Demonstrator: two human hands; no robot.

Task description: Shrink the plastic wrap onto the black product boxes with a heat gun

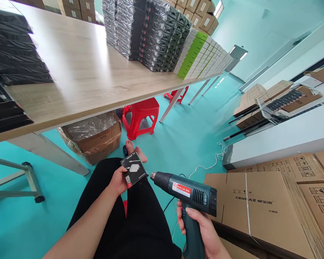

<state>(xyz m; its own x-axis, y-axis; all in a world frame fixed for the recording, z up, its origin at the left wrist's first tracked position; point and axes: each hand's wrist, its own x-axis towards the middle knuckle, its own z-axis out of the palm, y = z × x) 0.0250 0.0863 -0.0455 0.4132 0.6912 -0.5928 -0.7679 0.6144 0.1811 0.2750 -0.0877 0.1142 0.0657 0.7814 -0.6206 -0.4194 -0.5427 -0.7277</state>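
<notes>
A turquoise floor [189,126] is spreading beneath a long, pale bench [75,68], whose near edge is running from the lower left toward the far right. Stacks of shiny black boxes [162,36] are standing along the bench's middle, white and green boxes [205,57] are lining the stretch toward its far end, and dark packages [16,54] are sitting at its left end. Below the near edge, a red stool [145,106] is standing beside an open carton [105,140], while flat cartons [259,208] are lying at the right. Off the bench, above the person's legs [148,230], the left hand [119,181] is gripping a flat black box [135,168] by its left side. The right hand [207,232], well apart from the left, is wrapping round the handle of a dark green heat gun [186,187]; its nozzle [152,176] is pointing at the box's right corner, just beside it, though whether the two are touching is unclear. The step in hand seems to be heating the box's covering; whether the gun is running cannot be told. The next move would be calling for a steady nozzle gap, a turning box and left fingers kept out of line.
</notes>
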